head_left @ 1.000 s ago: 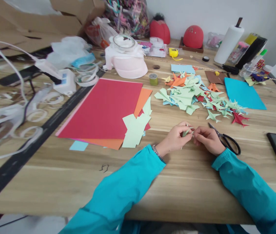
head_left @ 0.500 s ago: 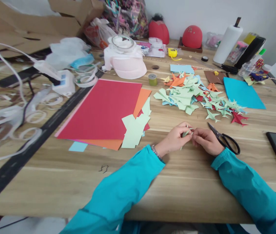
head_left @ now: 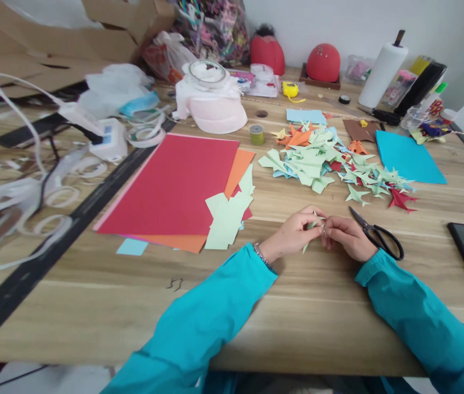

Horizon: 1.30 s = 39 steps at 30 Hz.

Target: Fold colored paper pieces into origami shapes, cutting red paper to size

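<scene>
Both hands meet low over the wooden table (head_left: 297,306), left hand (head_left: 293,232) and right hand (head_left: 349,236) each pinching the same small light-green folded paper piece (head_left: 313,227) between fingertips, black scissors (head_left: 377,235) just right of them, pile of folded paper shapes (head_left: 330,161) behind.

Wooden table (head_left: 92,306) with light grain, plain white wall (head_left: 338,22) behind, soft even daylight.

Both forearms angled inward, wrists low, left hand (head_left: 291,234) and right hand (head_left: 350,237) sat tip to tip ahead of the body, fingers (head_left: 303,214) of each pinched closed.
</scene>
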Tool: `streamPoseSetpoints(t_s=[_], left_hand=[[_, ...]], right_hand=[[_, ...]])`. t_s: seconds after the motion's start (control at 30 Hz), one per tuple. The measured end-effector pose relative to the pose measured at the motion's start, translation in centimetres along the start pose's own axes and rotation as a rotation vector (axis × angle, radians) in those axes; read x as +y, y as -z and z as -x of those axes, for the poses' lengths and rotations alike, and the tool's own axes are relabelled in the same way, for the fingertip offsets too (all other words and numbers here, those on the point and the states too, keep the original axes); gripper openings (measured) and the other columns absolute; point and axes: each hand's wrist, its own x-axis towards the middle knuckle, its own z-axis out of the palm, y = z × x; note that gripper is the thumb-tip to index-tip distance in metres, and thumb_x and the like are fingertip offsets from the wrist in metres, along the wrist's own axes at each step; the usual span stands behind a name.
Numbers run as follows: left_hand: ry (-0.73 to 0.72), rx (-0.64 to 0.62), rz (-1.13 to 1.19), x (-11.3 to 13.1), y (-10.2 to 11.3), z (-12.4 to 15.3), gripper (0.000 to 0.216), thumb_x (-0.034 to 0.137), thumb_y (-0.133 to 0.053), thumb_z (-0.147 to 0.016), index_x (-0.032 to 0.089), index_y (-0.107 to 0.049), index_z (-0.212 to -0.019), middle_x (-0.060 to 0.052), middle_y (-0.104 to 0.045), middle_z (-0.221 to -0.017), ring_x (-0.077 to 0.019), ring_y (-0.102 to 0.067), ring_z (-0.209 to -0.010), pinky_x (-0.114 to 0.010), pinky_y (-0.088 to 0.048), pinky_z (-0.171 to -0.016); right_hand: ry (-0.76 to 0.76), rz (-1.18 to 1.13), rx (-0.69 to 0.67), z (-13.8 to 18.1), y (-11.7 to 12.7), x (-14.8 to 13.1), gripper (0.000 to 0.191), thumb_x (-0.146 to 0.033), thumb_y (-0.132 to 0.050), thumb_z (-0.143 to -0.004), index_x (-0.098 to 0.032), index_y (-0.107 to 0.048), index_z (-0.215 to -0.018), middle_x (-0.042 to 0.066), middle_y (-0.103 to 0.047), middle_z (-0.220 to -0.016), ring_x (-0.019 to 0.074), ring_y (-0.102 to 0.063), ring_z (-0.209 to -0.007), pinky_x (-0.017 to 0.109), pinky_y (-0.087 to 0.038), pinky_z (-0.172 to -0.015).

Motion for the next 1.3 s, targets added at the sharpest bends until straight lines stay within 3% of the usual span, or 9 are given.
streamPoseSetpoints(t_s=[0.2,0.37,0.53,0.83,1.3], left_hand=[[0.009,0.009,0.018,-0.07,-0.03,0.03,0.016,0.013,-0.054,-0.081,0.014,-0.061,-0.066,-0.007,-0.056,-0.105,-0.0136,-0.056,-0.085,-0.024,-0.045,-0.068],[0.018,0.071,-0.019,0.01,-0.26,0.11,0.018,0.018,-0.053,-0.083,0.014,-0.058,-0.067,-0.007,-0.056,-0.105,-0.0110,-0.053,-0.074,-0.022,-0.040,-0.056],[-0.019,0.106,-0.075,-0.13,-0.47,0.13,0.017,0.018,-0.052,-0.084,0.015,-0.059,-0.068,-0.008,-0.056,-0.104,-0.0138,-0.055,-0.081,-0.024,-0.043,-0.062],[-0.068,0.144,-0.139,-0.18,-0.61,0.20,0.017,0.015,-0.054,-0.081,0.016,-0.055,-0.064,-0.007,-0.057,-0.100,-0.0168,-0.057,-0.090,-0.029,-0.047,-0.078],[-0.052,0.200,-0.143,-0.72,-0.64,0.17,0.015,0.014,-0.057,-0.079,0.015,-0.056,-0.064,-0.006,-0.057,-0.099,-0.0148,-0.058,-0.083,-0.026,-0.047,-0.068]], right_hand=[[0.028,-0.016,0.020,-0.06,0.04,0.12,0.022,-0.037,-0.056,-0.082,-0.018,-0.054,-0.070,0.001,-0.060,-0.063,0.0109,-0.053,-0.054,0.025,-0.043,-0.053],[0.044,-0.023,0.110,-0.02,-0.17,-0.03,0.021,-0.039,-0.057,-0.081,-0.019,-0.053,-0.076,-0.001,-0.059,-0.063,0.0103,-0.052,-0.052,0.023,-0.042,-0.049],[0.031,0.033,0.145,-0.01,-0.46,-0.33,0.030,-0.048,-0.059,-0.082,-0.019,-0.053,-0.076,-0.001,-0.056,-0.060,0.0103,-0.051,-0.051,0.023,-0.042,-0.048],[0.032,0.048,0.169,-0.01,-0.50,-0.41,0.034,-0.051,-0.062,-0.080,-0.018,-0.055,-0.077,-0.001,-0.057,-0.059,0.0095,-0.052,-0.050,0.023,-0.043,-0.048],[0.036,0.148,0.246,-0.18,-0.75,0.09,0.032,-0.050,-0.065,-0.077,-0.018,-0.058,-0.077,-0.001,-0.058,-0.054,0.0109,-0.052,-0.045,0.024,-0.043,-0.044]])
